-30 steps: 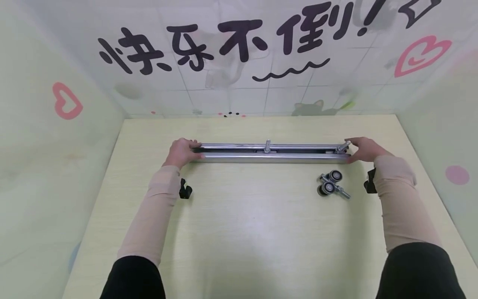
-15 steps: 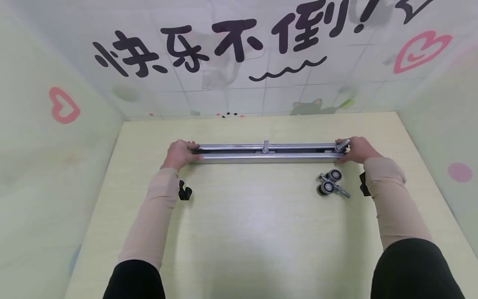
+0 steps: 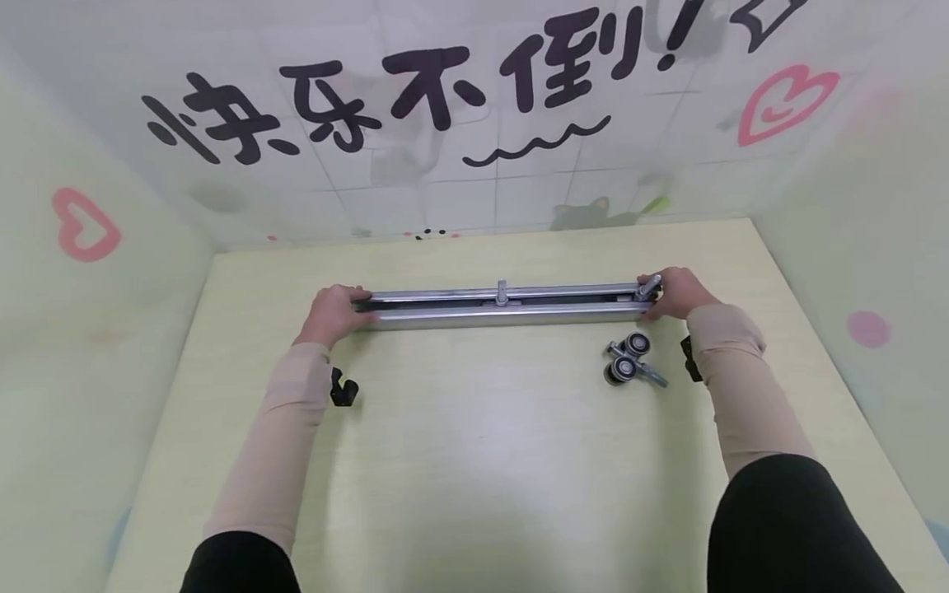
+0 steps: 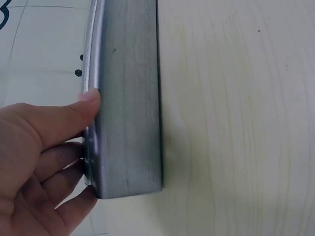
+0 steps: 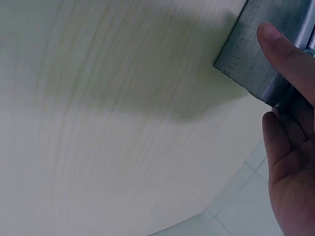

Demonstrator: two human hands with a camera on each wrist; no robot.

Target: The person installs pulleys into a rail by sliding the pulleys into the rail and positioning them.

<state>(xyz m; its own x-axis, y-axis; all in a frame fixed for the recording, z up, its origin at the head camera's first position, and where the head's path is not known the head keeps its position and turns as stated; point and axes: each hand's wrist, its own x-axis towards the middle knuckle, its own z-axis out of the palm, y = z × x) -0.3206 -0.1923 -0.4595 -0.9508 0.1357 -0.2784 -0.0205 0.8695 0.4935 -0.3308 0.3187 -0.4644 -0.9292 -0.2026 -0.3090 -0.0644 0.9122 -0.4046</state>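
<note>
A long silver metal channel rail (image 3: 460, 318) lies crosswise near the back of the table, its slot facing up. My left hand (image 3: 334, 315) grips its left end; in the left wrist view the thumb (image 4: 81, 110) presses the near edge while the fingers curl behind. At the other end my right hand (image 3: 678, 292) holds the rail, thumb (image 5: 283, 49) on the near side wall and fingers on the far side. One bolt (image 3: 502, 291) stands up from the slot near the middle. A second bolt (image 3: 649, 286) leans at the right end, beside the right hand.
Loose roller wheels on bolts (image 3: 626, 360) lie on the pale wooden table (image 3: 474, 461), in front of the rail's right end. A printed white backdrop (image 3: 430, 189) rises behind the table, with side panels left and right.
My right hand has moved left, farther over the rail's right end and around the leaning bolt. The left hand keeps its grip. The head view has shifted, so everything appears farther left.
</note>
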